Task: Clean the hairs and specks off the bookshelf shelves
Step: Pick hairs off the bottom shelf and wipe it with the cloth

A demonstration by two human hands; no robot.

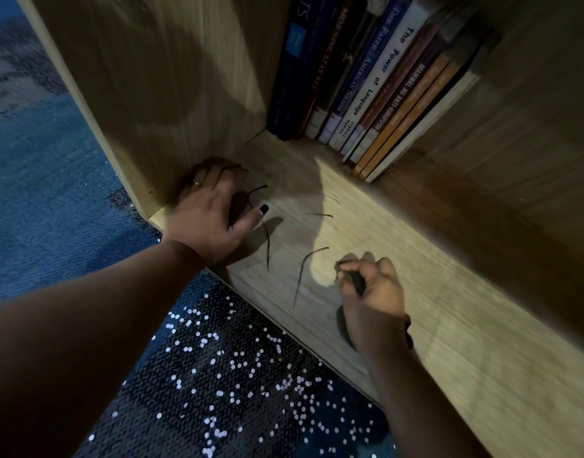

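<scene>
Several dark hairs lie scattered on the pale wood-grain shelf board [449,309], lit by a bright patch among heavy shadows. The board meets an upright side panel [145,77] of the same wood. At the back a row of books [376,87] leans to one side, spines outward. In front of the shelf edge lie blue carpet [52,193] and a dark sequinned fabric [234,375].

The left hand [208,209] rests palm down in the corner, fingers spread and pushed up against the side panel, thumb stretched out across the board. A curled hair [255,190] loops just beyond that thumb, and a long strand [267,239] runs from the thumb tip toward the shelf edge.

The right hand [373,289] is curled tight, thumb and fingertips pinching a dark clump [356,282]; whether it is gathered hair I cannot tell. Just left of that pinch a long curved strand [303,266] lies loose on the board, and a short strand [320,214] sits further back from the hand.
</scene>
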